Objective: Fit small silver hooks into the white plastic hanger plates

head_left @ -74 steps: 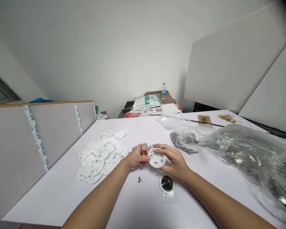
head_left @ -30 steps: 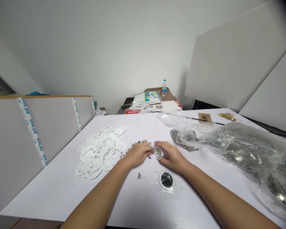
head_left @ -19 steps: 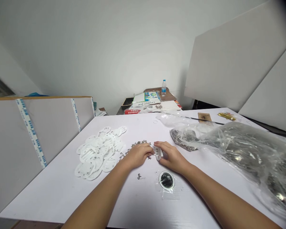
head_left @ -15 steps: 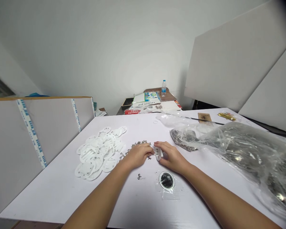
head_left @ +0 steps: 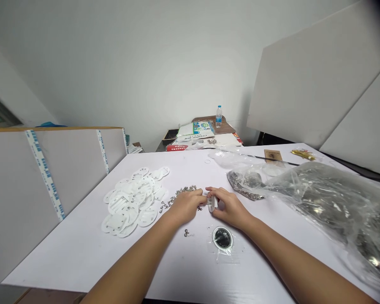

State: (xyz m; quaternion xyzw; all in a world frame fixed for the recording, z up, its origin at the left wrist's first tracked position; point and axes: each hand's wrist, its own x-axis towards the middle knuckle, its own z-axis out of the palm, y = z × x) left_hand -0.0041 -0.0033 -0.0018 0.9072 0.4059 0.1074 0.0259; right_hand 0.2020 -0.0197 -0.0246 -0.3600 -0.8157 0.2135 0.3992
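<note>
My right hand [head_left: 230, 207] is closed around a small white rounded piece [head_left: 211, 204], tilted up on edge above the table. Its side facing left carries small details too fine to make out. Close on the left, my left hand [head_left: 187, 206] has its fingers pinched together, their tips at or near the white piece; whatever they hold is hidden. Behind and beside the left hand lies a loose heap of small metal fittings [head_left: 186, 189]. A spread pile of similar white rounded pieces [head_left: 131, 202] lies farther left. One small metal fitting [head_left: 186, 233] sits apart, nearer me.
A round black item with a white rim [head_left: 222, 239] lies in clear film between my forearms. Large clear plastic bags [head_left: 316, 190] of metal parts cover the right side. A brown card [head_left: 272, 156] lies behind them. A low partition [head_left: 76, 169] borders the left edge.
The thin light strip that showed between my left fingertips and the white piece is out of sight. My left fingers are bent closer in, and the white piece has turned slightly.
</note>
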